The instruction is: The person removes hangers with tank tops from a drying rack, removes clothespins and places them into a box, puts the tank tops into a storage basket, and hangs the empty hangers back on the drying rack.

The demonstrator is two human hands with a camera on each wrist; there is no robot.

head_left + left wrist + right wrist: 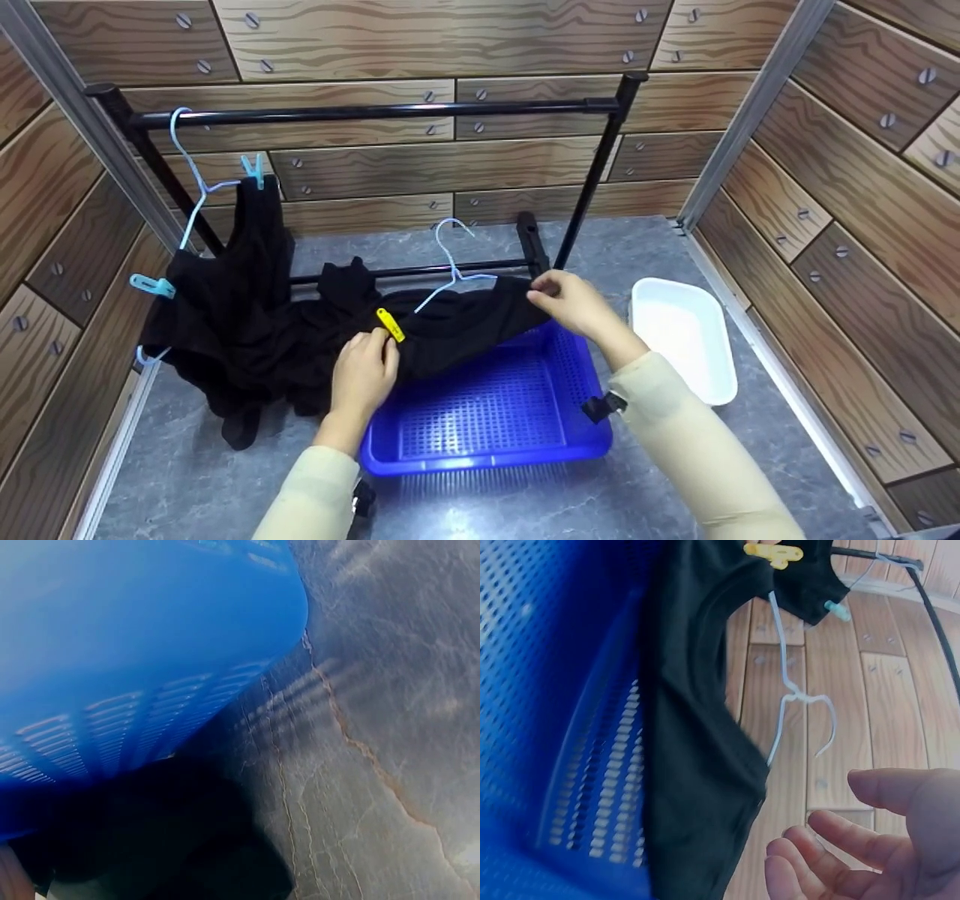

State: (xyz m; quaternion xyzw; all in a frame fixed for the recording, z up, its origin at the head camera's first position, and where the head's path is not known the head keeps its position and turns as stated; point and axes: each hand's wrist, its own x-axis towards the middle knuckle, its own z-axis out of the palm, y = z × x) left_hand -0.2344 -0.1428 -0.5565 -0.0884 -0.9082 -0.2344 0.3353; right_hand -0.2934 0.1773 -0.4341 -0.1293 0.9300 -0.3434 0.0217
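Observation:
My left hand grips the near shoulder of a black top, with a yellow clothes peg standing just above the fingertips. Inside the top's neckline sits a light blue wire hanger, its hook pointing up. Beside the top's other shoulder is my right hand. Seen in the right wrist view, the fingers of that hand are spread and loosely bent, apart from the cloth. Under the top stands a blue perforated basket. In the left wrist view, the basket and dark cloth fill the left side.
A black clothes rack spans the back. From its left end hangs another black garment on a blue hanger, with a blue peg at one shoulder and another blue peg at the other. A white tray lies right.

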